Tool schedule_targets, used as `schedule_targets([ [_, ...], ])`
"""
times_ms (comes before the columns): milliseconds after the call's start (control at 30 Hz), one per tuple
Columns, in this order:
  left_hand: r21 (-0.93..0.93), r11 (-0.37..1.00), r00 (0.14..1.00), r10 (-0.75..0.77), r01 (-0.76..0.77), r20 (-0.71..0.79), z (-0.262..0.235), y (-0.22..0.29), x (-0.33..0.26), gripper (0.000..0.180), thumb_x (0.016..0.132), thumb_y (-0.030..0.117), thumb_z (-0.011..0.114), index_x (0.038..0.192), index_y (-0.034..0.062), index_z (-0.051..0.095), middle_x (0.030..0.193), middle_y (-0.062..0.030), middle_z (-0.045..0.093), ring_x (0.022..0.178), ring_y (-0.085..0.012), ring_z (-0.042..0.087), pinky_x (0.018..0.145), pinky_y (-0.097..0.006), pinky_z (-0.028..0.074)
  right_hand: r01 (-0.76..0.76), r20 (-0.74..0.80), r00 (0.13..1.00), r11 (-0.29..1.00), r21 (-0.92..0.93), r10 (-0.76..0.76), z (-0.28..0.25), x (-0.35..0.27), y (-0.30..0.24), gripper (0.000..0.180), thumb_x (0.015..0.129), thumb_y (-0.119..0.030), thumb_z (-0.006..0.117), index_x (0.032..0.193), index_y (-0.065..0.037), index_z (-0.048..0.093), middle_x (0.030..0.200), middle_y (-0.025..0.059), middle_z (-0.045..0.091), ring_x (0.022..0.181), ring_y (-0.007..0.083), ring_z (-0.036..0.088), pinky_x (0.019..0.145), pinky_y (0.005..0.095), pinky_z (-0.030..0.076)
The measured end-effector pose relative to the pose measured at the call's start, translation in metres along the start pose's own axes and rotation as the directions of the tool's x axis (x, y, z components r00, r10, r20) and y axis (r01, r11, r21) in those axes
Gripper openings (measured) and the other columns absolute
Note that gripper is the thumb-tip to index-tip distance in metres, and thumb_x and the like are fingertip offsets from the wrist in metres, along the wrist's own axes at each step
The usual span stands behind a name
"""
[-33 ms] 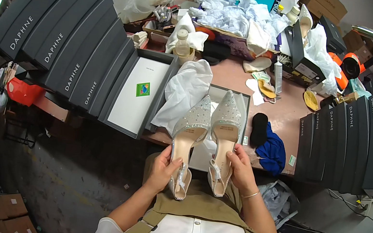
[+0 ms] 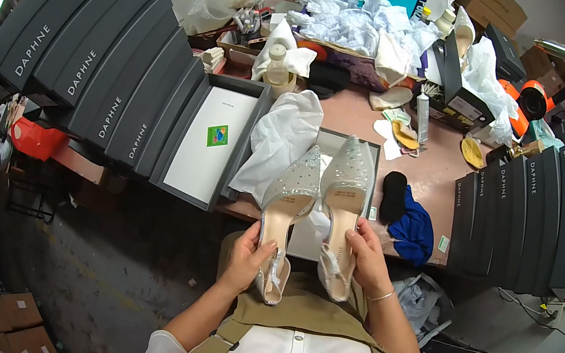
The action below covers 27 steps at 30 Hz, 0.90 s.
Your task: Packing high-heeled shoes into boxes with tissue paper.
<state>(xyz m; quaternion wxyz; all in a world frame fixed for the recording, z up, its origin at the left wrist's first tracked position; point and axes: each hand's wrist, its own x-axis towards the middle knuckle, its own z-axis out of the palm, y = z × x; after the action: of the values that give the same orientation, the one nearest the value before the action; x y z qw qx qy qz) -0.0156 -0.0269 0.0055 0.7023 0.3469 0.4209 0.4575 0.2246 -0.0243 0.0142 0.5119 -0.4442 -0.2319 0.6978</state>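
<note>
A pair of shoes is held over the near end of the box (image 2: 305, 243), with toes pointing toward its far end and heel ends reaching past its near edge. The left shoe (image 2: 278, 224) is gripped by the left hand (image 2: 244, 259), thumb on the insole and fingers around the outer side. The right shoe (image 2: 343, 219) is grasped by the right hand (image 2: 367, 265), thumb at the insole's edge. Both shoes are pale silver with sharply pointed toes, and small glinting stones are scattered across their uppers. The insoles are smooth beige and carry small printing. Slim silvery straps run round the backs, with a whitish piece along each strap; the undersides are hidden. The two stand slightly apart, their toes tilted a little to the right. Left of the box lies crumpled tissue (image 2: 279, 139), and farther left a tray (image 2: 198, 170) with a white inside and a green card (image 2: 217, 136). Right of the box are a black pad (image 2: 392, 197) and a blue cloth (image 2: 413, 230). Beyond its far end rises a heap of white paper (image 2: 351, 25).
</note>
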Motion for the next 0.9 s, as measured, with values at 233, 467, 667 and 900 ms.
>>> schedule_targets([
  [233,-0.145,0.981,0.991,-0.119,0.126,0.054,-0.013,0.013,-0.004,0.042,0.091,0.01,0.057,0.13,0.0006,0.046,0.103,-0.0067,0.063,0.084,-0.0101,0.063,0.075,-0.024,0.052,-0.052,0.0,0.999,0.998,-0.046,0.052,0.0,-0.039,-0.026,0.035,0.093,-0.009,0.054,0.126,-0.002,0.044,0.105,0.0068,0.061,0.088,0.0118,0.062,0.078,0.0278,0.053],
  [467,-0.12,0.971,0.973,-0.192,0.208,0.128,-0.015,0.013,-0.01,0.043,0.089,0.01,0.058,0.129,-0.0002,0.047,0.103,-0.0088,0.063,0.084,-0.0127,0.064,0.075,-0.026,0.053,-0.071,0.002,0.997,0.992,-0.1,0.072,-0.011,-0.047,-0.007,0.042,0.091,-0.007,0.06,0.129,-0.001,0.044,0.112,0.0051,0.059,0.098,0.0096,0.057,0.086,0.0256,0.047],
  [667,0.065,0.995,0.986,-0.09,0.081,0.144,-0.023,0.016,-0.015,0.043,0.09,0.011,0.061,0.129,-0.002,0.048,0.106,-0.003,0.061,0.091,-0.0064,0.057,0.081,-0.022,0.046,0.063,0.054,0.997,0.96,-0.272,-0.05,-0.019,-0.052,-0.009,0.042,0.091,-0.006,0.06,0.129,-0.001,0.044,0.112,0.0048,0.059,0.1,0.0095,0.056,0.088,0.0251,0.046],
  [900,0.221,0.975,0.986,-0.004,-0.034,0.168,-0.037,0.017,-0.017,0.047,0.087,0.015,0.065,0.128,-0.0027,0.05,0.107,-0.0027,0.06,0.092,-0.0075,0.056,0.082,-0.023,0.045,0.138,0.066,0.99,0.93,-0.342,-0.123,-0.02,-0.06,-0.006,0.045,0.09,-0.006,0.061,0.131,0.0,0.044,0.112,0.0047,0.059,0.1,0.0091,0.056,0.086,0.0244,0.046],
])
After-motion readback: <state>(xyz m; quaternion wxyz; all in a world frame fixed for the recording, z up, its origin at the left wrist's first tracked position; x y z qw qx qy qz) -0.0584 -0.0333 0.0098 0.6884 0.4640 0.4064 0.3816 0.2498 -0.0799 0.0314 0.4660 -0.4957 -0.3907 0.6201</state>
